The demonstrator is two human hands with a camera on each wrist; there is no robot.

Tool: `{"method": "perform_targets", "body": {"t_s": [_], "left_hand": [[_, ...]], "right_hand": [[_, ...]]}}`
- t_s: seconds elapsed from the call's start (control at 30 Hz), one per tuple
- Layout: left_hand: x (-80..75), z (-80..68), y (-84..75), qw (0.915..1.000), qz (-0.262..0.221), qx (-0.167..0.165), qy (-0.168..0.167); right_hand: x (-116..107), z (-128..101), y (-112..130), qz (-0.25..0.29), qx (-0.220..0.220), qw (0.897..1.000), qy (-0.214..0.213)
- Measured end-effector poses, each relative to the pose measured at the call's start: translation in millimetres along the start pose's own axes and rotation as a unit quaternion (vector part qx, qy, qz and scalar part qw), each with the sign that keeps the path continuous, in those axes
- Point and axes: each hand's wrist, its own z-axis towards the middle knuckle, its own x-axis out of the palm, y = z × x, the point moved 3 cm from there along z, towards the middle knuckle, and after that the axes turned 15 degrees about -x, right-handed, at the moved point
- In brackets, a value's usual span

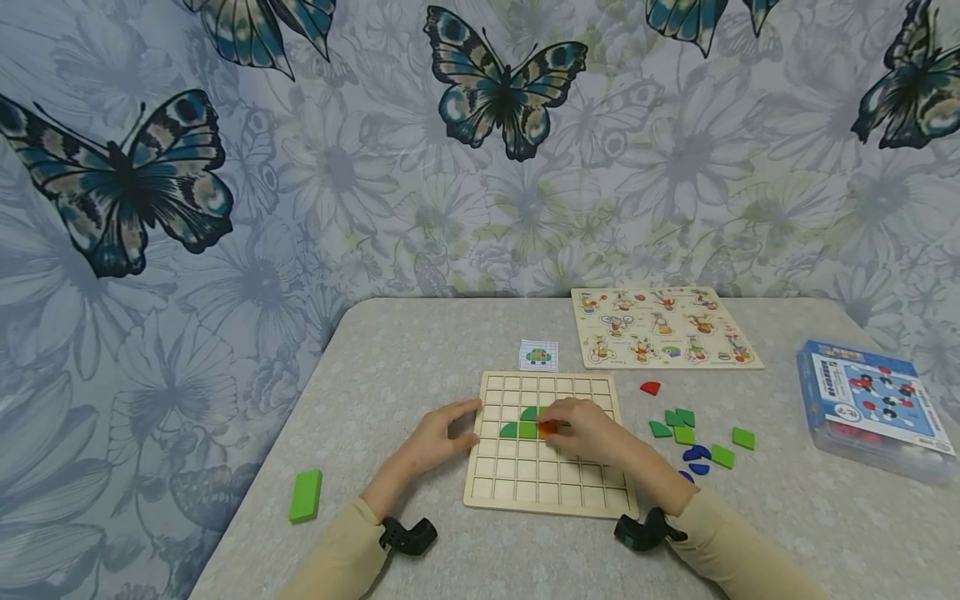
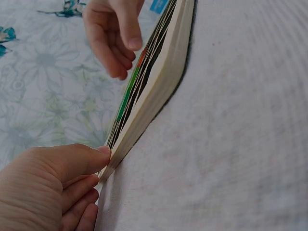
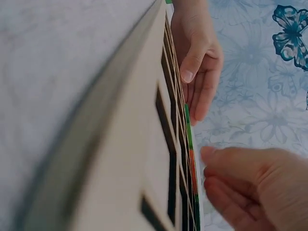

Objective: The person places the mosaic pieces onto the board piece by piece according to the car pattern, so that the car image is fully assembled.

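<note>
In the head view, at lower centre of the frame, the left hand [image 1: 438,437] rests with loosely bent fingers against the left edge of the wooden grid board [image 1: 547,442]. The right hand [image 1: 588,429] lies over the board's middle, its fingertips at an orange piece [image 1: 547,428] set in a cell just right of three green pieces [image 1: 525,423]. Whether it pinches the piece or only touches it cannot be told. The rest of the board's cells show bare wood. Loose green, blue and red pieces [image 1: 686,433] lie right of the board; several are partly hidden by the right forearm.

In the left wrist view, the left hand [image 2: 53,187], at lower left, has thumb and fingertips pressed to the board's [image 2: 159,82] corner edge. The right hand [image 2: 113,36], at upper left, hangs over the board with fingers curled.

In the right wrist view, the board [image 3: 144,144] is seen edge-on and blurred. The right hand [image 3: 250,187], at lower right, has its fingertips close to the orange piece [image 3: 192,163]. The left hand [image 3: 197,62], at top, rests relaxed on the far edge.
</note>
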Motion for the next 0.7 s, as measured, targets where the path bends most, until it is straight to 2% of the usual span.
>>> {"method": "perform_targets", "body": {"t_s": [0.17, 0.27, 0.5, 0.6, 0.7], "left_hand": [[0.3, -0.4, 0.0, 1.0000, -0.003, -0.002, -0.001], [0.5, -0.1, -0.8, 1.0000, -0.005, -0.002, 0.000], [-0.5, 0.5, -1.2, 1.0000, -0.005, 0.006, 0.000], [-0.5, 0.7, -0.5, 1.0000, -0.006, 0.007, -0.002], [0.5, 0.8, -0.2, 1.0000, -0.007, 0.003, -0.002]], "right_hand": [[-18.7, -2.8, -3.4, 0.044, 0.013, 0.998, -0.033], [-39.2, -11.1, -11.9, 0.032, 0.027, 0.998, -0.044], [-90.9, -46.1, -42.0, -0.007, 0.124, 0.990, -0.069], [-103.5, -59.7, -55.2, -0.021, 0.165, 0.983, -0.074], [-107.8, -70.1, -66.1, -0.021, 0.182, 0.980, -0.074]]}}
